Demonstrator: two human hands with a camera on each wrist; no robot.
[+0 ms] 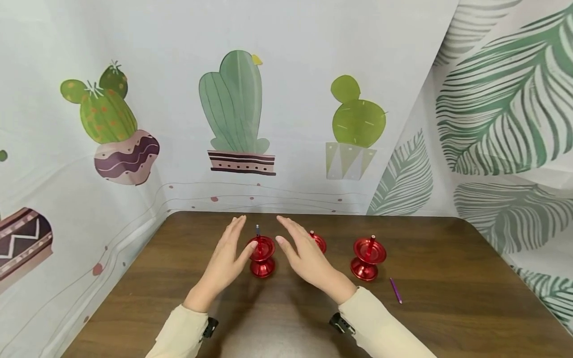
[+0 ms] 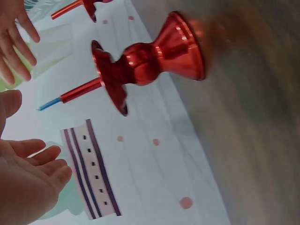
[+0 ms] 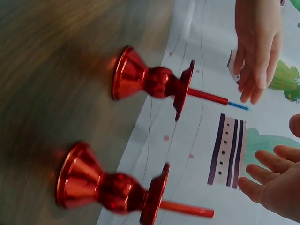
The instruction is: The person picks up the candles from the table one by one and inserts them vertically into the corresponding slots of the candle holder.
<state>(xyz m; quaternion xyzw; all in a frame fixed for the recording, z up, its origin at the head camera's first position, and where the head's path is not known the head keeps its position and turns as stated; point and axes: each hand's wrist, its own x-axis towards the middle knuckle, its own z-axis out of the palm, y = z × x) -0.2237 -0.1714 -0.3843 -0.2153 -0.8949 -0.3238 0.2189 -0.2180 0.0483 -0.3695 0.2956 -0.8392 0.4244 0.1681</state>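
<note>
A shiny red candle holder (image 1: 262, 266) stands upright on the table, with a thin blue candle (image 2: 49, 104) set in its central tube. My left hand (image 1: 228, 258) is raised to the left of this holder, and my right hand (image 1: 309, 256) to its right. Both have extended fingers, palms facing inward, and hold nothing. In the head view the left thumb overlaps the holder's dish edge. A second red holder (image 1: 320, 242), partly hidden behind the right hand, shows a bare tube in the right wrist view. The blue candle's tip rises between the hands.
Farther right stands a third red holder (image 1: 368, 258), no candle showing in its tube. A thin purple stick (image 1: 396, 291) lies beside it on the brown wooden table (image 1: 447, 258). Behind the table hangs a white cloth (image 1: 295, 99) printed with cacti and leaves.
</note>
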